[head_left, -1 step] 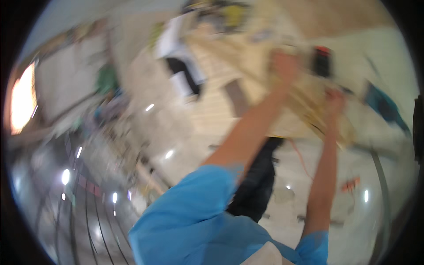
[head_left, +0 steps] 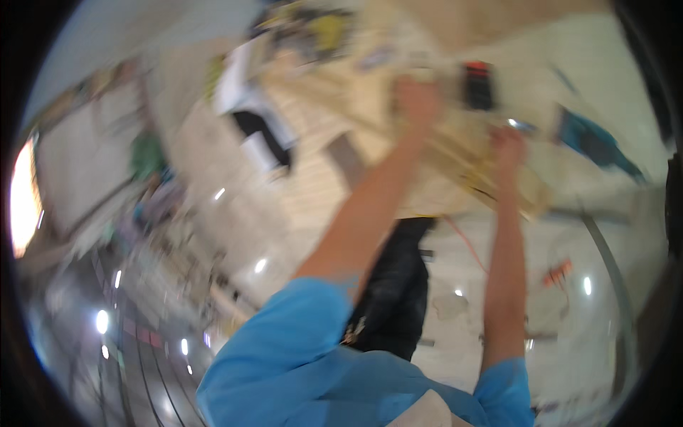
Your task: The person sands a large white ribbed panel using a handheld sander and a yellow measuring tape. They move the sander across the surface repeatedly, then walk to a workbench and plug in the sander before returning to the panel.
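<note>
Motion smears the whole view. My left hand [head_left: 418, 99] is over the far part of the wooden table, beside a small pale and dark thing that I cannot make out. How its fingers lie is lost in the blur. Farther right and a little nearer, my right hand [head_left: 509, 146] looks closed, with a small shiny object [head_left: 521, 126] at its fingertips; its kind is too blurred to tell. Under and between my hands runs a long wooden strip [head_left: 455, 153], slanting across the table [head_left: 313, 135]. A black box-shaped thing with a red top [head_left: 478, 87] stands beyond my right hand.
Right of my hands lies a teal tool-like object [head_left: 597, 142]. A brown flat piece [head_left: 346, 160] lies left of my left forearm, with white and black sheets [head_left: 260, 117] farther left. Cluttered items [head_left: 313, 32] sit at the far edge. An orange cord [head_left: 466, 238] hangs near the table's edge.
The whole scene has shifted left in the view, as my head has turned. Both hands keep about the same place over the table. The shiny object by my right hand shows more plainly.
</note>
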A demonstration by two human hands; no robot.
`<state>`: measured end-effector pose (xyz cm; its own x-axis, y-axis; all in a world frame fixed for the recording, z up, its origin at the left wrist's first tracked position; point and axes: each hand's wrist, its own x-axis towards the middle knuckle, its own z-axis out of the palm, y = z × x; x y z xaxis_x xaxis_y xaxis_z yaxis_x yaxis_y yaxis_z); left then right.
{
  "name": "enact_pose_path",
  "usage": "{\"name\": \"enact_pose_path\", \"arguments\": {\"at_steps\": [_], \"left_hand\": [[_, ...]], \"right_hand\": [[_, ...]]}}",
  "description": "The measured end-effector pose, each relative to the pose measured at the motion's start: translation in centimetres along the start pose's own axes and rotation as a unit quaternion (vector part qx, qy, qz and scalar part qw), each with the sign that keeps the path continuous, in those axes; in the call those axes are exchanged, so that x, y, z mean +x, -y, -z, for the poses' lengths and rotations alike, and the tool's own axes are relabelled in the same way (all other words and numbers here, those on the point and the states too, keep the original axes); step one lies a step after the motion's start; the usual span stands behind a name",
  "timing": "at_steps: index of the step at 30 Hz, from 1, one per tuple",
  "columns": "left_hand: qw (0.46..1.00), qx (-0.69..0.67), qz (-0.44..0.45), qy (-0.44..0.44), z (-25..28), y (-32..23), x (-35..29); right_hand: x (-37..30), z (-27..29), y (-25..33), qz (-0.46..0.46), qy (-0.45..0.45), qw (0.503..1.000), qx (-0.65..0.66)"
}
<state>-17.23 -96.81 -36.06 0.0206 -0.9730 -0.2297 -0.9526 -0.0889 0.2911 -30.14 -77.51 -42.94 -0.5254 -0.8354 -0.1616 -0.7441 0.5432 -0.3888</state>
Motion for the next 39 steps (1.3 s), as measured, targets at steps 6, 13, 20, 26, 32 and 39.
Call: {"name": "enact_pose_path", "arguments": {"at_steps": [6, 13, 20, 26, 32, 39], "left_hand": [[0.996, 0.077, -0.033, 0.005, 0.9, 0.6, 2.3], [0.996, -0.044, -0.031, 0.066, -0.8, 3.9, 4.1], [0.929, -0.35, 0.056, 0.106, 4.3, 7.0, -2.4], [0.849, -0.49, 0.122, 0.158, 14.2, 11.7, -14.2], [0.791, -0.559, 0.147, 0.201, 24.8, 19.2, -25.1], [0.682, -0.672, 0.209, 0.197, 39.4, 27.1, -36.8]], "right_hand": [[2.4, 0.7, 4.2, -0.373, -0.039, 0.813, 0.446], [1.5, 7.5, 8.0, -0.325, -0.126, 0.893, 0.285], [6.6, 6.0, 12.6, -0.126, -0.049, 0.991, -0.026], [6.7, 8.2, 12.1, -0.156, -0.015, 0.987, -0.015], [-7.4, 20.7, 14.9, -0.076, -0.053, 0.985, 0.146], [-25.8, 32.4, 24.3, -0.099, 0.023, 0.979, 0.178]]}}
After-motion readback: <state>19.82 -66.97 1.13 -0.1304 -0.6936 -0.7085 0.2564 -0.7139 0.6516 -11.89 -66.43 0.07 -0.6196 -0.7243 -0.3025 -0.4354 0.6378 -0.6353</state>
